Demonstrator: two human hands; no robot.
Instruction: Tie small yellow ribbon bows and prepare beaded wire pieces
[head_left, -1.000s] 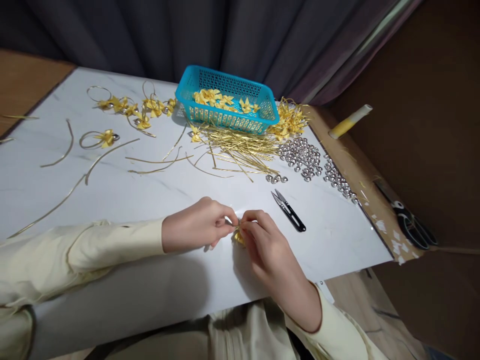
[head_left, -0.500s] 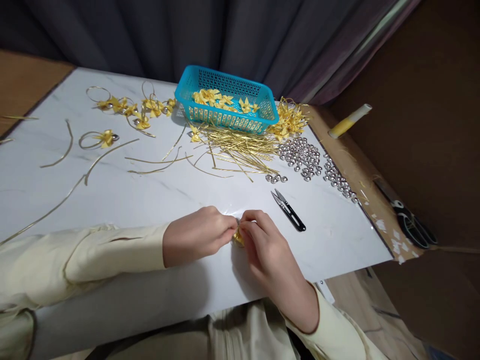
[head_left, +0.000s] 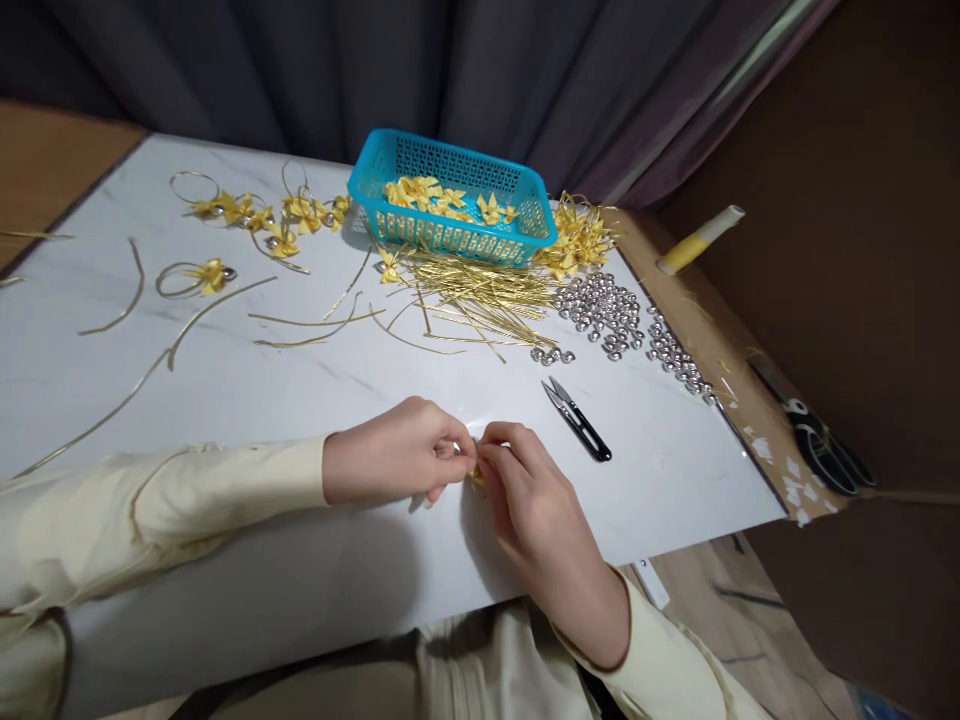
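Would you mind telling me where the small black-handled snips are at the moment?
In the head view, the snips lie on the white tabletop right of centre, between the right hand and a small cluster of silver beads.

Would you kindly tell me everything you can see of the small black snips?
The snips have black handles and two slim, pointed, silvery blades, apparently metal, their tips spread slightly apart. They lie on the white table, tips toward the upper left of the picture, beyond the right hand, which does not touch them.
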